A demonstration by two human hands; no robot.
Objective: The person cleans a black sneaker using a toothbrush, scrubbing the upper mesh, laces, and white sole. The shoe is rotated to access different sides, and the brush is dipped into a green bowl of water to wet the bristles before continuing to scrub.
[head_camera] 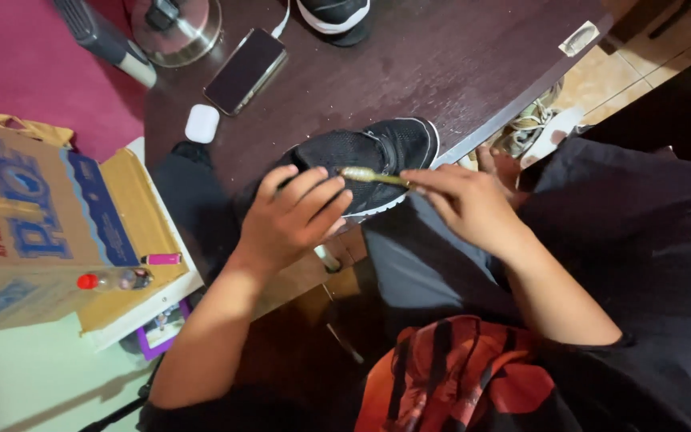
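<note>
Firmly, the left hand [293, 216] clamps a black mesh shoe [369, 156] on the dark wooden surface [457, 64]; the right hand [465, 204] pinches a bristly toothbrush [369, 175] against it.

light: dim, warm indoor | glare: soft sheen on dark table [457, 56] | shadows: deep below | focus: slightly soft, edges stretched
</note>
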